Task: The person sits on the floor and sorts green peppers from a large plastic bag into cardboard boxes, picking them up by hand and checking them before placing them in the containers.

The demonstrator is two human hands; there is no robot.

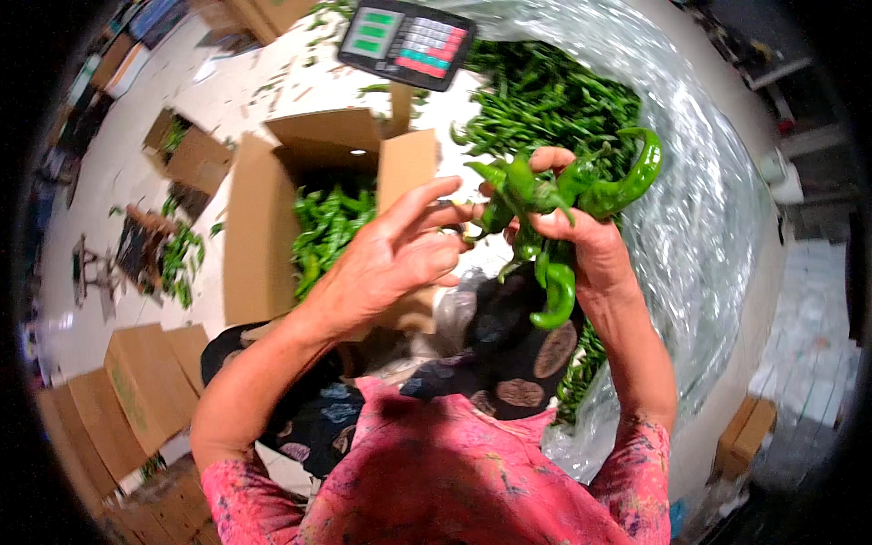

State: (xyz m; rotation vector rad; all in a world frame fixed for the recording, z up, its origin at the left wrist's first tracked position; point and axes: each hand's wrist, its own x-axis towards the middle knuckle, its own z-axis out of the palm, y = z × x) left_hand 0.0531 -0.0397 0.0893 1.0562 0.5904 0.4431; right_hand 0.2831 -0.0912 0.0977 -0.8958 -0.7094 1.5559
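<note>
Head view: left hand (400,254) leftmost, thumb and fingers apart, fingertips right by the peppers (522,186); contact, cannot tell. Peppers raised above the lap, several in a loose cluster, some strongly curved. Likely light, firm but easily bruised; skins glossy, so probably slick. Stem ends look the best hold; a squeeze on the curves could snap or roll one out. Right hand (590,250) clamped on the cluster, thumb against fingers, tips jutting out on several sides. Edges, again from the left: box (259,236) with flaps raised, the near-right one close under the left hand; scale (406,41) beyond, at the far side; pile (554,100) just past the right hand; crumpled sheet (704,245) along the right. Room narrow between box and pile, freer upward.
</note>
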